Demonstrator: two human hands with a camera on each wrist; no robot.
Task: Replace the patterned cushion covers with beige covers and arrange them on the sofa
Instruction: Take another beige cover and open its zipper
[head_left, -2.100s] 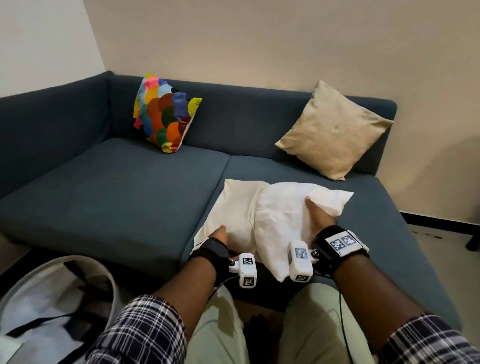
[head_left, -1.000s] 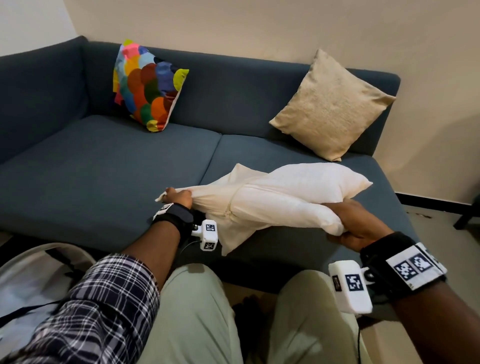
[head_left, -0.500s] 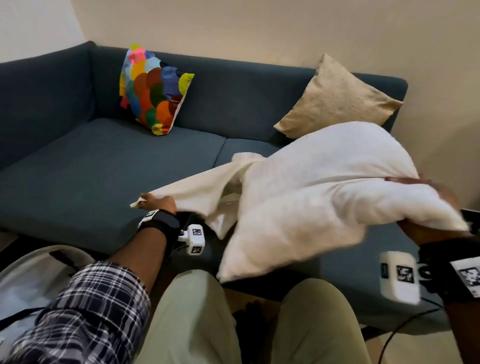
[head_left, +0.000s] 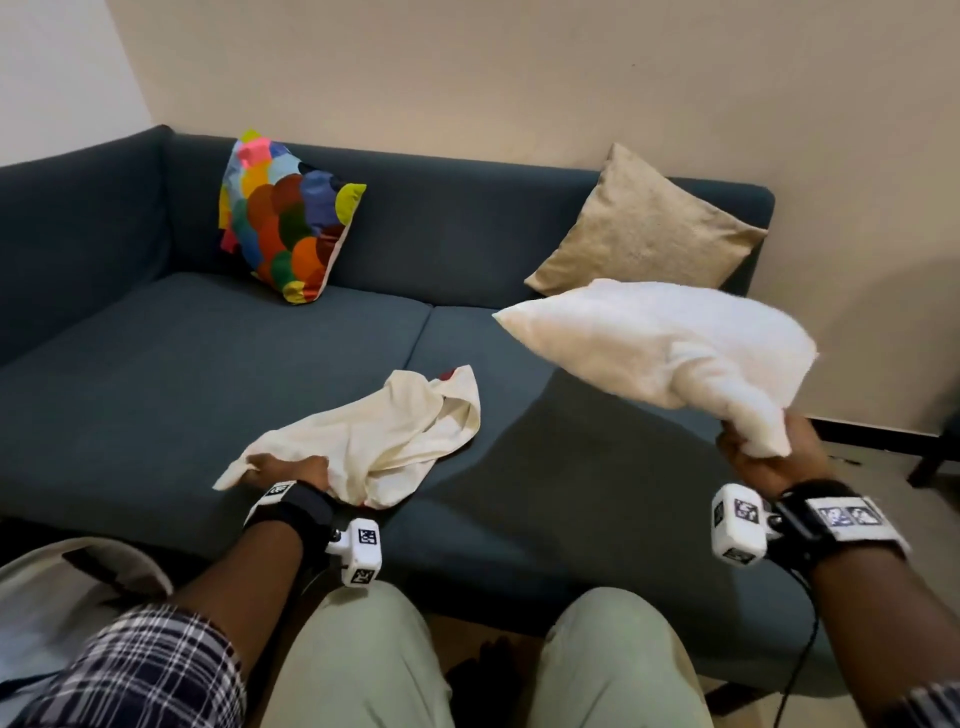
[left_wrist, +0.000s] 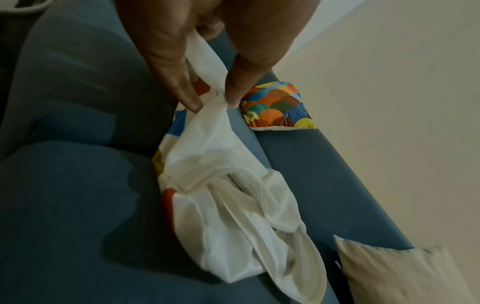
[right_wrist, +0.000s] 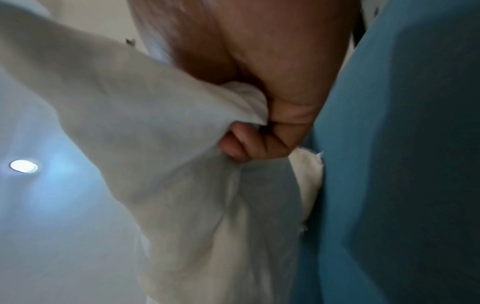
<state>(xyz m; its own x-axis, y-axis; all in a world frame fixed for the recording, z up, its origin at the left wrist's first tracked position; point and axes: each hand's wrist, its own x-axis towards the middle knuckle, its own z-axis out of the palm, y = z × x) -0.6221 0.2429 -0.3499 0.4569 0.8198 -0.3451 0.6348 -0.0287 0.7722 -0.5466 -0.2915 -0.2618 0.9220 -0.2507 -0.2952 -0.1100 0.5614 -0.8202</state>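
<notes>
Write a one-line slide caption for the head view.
Right hand lifts the bare white cushion insert clear while left hand pins the inside-out cover on the sofa.

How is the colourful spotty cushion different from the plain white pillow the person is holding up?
The multicoloured circle-patterned cushion wears a bright cover; the bare white cushion insert has none. The patterned cushion leans against the dark blue sofa backrest; the insert hangs above the seat, gripped at one corner by the right hand. The patterned one looks square, the insert squashed. Both are soft, stuffed cushions.
</notes>
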